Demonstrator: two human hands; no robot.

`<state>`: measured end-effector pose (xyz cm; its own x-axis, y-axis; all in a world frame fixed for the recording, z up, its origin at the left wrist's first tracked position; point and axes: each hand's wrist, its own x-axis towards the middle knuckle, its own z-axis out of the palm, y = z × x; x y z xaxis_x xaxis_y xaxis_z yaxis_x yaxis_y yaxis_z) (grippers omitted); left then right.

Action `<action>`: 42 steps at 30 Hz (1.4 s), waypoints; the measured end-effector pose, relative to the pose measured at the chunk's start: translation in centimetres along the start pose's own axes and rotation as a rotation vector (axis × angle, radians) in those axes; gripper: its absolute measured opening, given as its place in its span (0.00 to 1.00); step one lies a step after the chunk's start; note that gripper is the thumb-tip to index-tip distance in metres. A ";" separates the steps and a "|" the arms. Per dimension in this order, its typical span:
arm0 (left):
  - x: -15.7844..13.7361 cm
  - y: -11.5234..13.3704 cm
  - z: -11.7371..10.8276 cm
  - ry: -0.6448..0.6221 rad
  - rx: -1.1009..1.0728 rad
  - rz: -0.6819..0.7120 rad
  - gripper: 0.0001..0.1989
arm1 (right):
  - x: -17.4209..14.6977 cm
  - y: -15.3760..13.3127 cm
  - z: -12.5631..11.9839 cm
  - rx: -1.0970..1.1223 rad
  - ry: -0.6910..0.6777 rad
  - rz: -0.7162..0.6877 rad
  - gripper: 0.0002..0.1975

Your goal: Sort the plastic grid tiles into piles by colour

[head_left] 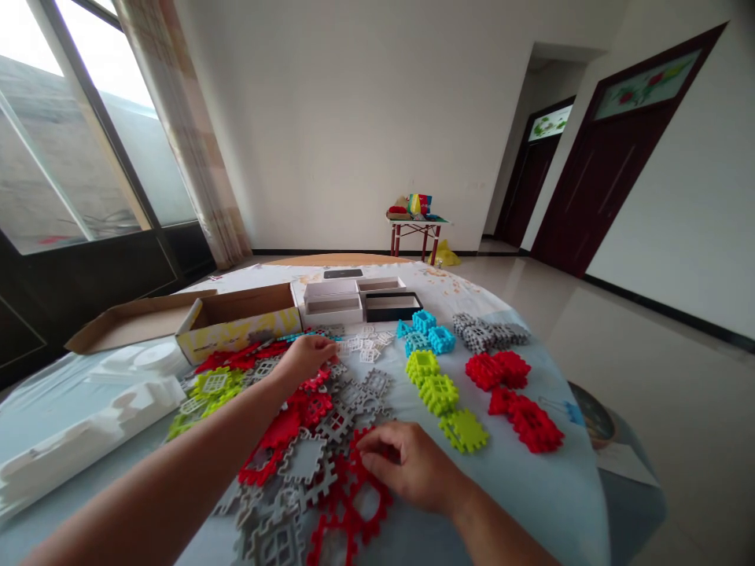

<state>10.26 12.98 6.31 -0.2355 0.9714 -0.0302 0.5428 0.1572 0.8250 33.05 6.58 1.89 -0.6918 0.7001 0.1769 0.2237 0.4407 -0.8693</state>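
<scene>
My left hand [303, 362] reaches over the pile, its fingers pinched beside several small white window pieces [369, 346]; whatever lies between the fingertips is too small to make out. Lower down, my right hand [410, 464] has thumb and fingers closed at the edge of a red interlocking panel [370, 503]. Around both hands lies a loose heap of toothed plastic panels, with grey panels [277, 538] at the near side and green panels [215, 383] at the left. My left forearm hides part of the heap.
Sorted stacks stand at right: blue panels [425, 334], green panels [440, 393], red panels [531, 420] and grey panels [480, 334]. Behind the heap are an open cardboard box [241, 326], a white box [333, 303] and a black-rimmed box [392, 306]. White foam [88, 440] lies left.
</scene>
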 end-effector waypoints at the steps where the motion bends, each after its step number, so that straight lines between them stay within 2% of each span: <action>1: 1.2 0.0 0.8 0.008 -0.026 -0.001 0.17 | 0.0 0.0 0.0 -0.012 0.003 -0.001 0.10; 5: 4.8 -0.2 2.8 0.060 -0.110 -0.006 0.20 | 0.2 0.1 0.0 -0.066 0.020 -0.011 0.10; 8: 5.3 -0.6 2.6 0.094 -0.127 -0.004 0.22 | 0.3 0.3 0.0 -0.092 0.056 -0.014 0.09; 11: 3.6 -1.3 1.2 0.118 -0.120 0.023 0.22 | 0.5 0.4 -0.1 -0.094 0.116 -0.023 0.09; 17: -2.9 -3.6 -3.1 0.218 -0.071 0.034 0.22 | 0.6 1.0 -0.6 -0.136 0.225 -0.023 0.08; 20: -5.4 -5.4 -5.0 0.349 0.044 0.069 0.22 | 0.5 1.2 -0.9 -0.180 0.191 0.001 0.10; 23: -6.9 -7.3 -6.2 0.451 0.185 0.113 0.20 | 0.2 1.1 -0.9 -0.198 0.096 -0.026 0.18; 26: -7.9 -8.4 -6.3 0.479 0.280 0.140 0.20 | 0.0 0.9 -0.9 -0.224 -0.001 -0.056 0.25; 29: -8.4 -8.9 -5.8 0.474 0.322 0.138 0.19 | -0.1 0.9 -0.9 -0.269 -0.020 -0.084 0.23; 32: -8.4 -9.4 -5.4 0.448 0.335 0.123 0.19 | 0.1 0.9 -0.8 -0.292 0.041 -0.129 0.13; 34: -8.2 -9.8 -5.3 0.434 0.346 0.110 0.18 | 0.3 0.9 -0.7 -0.285 0.111 -0.136 0.11; 38: -7.8 -10.3 -5.4 0.409 0.384 0.099 0.19 | 0.5 1.0 -0.4 -0.182 0.285 -0.067 0.14; 40: -7.9 -10.2 -5.4 0.408 0.390 0.096 0.19 | 0.6 1.0 -0.1 -0.093 0.290 -0.008 0.16; 42: -8.1 -9.8 -5.3 0.407 0.383 0.094 0.19 | 0.6 0.9 0.3 -0.012 0.227 0.052 0.17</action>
<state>2.53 2.57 1.45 -0.4223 0.8495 0.3161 0.8125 0.2002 0.5476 32.64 7.27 1.05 -0.5071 0.8301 0.2320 0.2643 0.4059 -0.8749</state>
